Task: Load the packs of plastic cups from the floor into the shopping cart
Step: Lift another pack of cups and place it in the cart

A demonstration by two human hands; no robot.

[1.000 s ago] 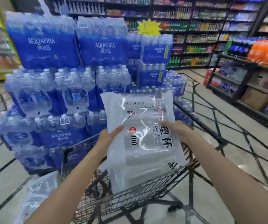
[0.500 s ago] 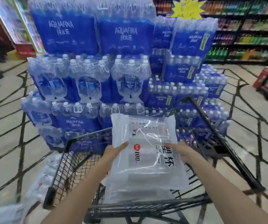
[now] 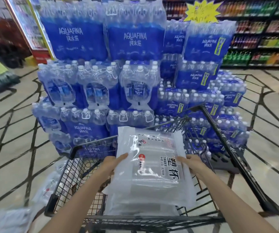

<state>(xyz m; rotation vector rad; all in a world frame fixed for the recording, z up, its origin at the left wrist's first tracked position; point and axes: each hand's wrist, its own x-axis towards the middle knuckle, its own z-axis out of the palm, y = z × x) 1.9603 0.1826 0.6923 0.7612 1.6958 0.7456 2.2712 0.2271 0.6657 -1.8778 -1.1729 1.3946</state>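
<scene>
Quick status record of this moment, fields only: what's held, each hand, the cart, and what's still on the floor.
held item: pack of plastic cups, above the cart basket
left hand: left hand grips the pack's left edge
right hand: right hand grips its right edge
cart: shopping cart; another clear pack lies in it under the held one
floor: more packs left of the cart
behind: stacked bottled water
</scene>
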